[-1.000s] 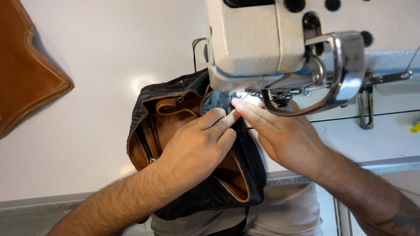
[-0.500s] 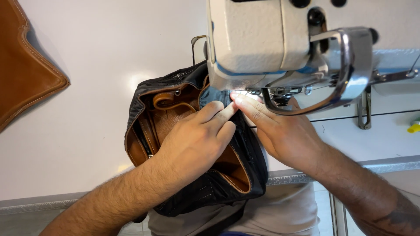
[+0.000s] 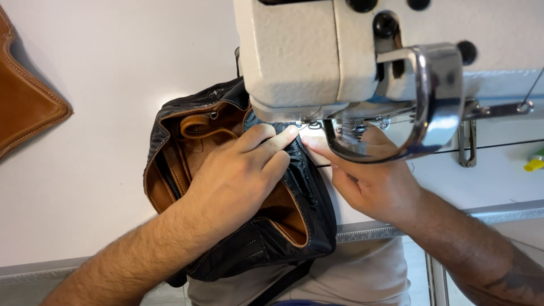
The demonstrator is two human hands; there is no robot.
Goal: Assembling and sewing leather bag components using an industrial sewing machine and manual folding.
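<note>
A black leather bag [image 3: 258, 249] with a tan brown lining lies on the white table under the head of a cream sewing machine [image 3: 317, 56]. My left hand [image 3: 238, 175] rests flat inside the bag's opening, fingers pressing its edge toward the needle area. From the right, my right hand [image 3: 368, 181] holds the bag's edge with fingertips close to the presser foot [image 3: 314, 126]. The needle itself is hidden by the machine head.
A tan leather piece [image 3: 25, 113] lies at the far left of the white table [image 3: 102, 187]. A curved chrome guard [image 3: 430, 107] hangs off the machine. A yellow object [image 3: 534, 164] sits at the right edge. The table's front edge runs below the bag.
Both hands and the bag have stayed under the machine head, shifting only slightly; the view has edged a little.
</note>
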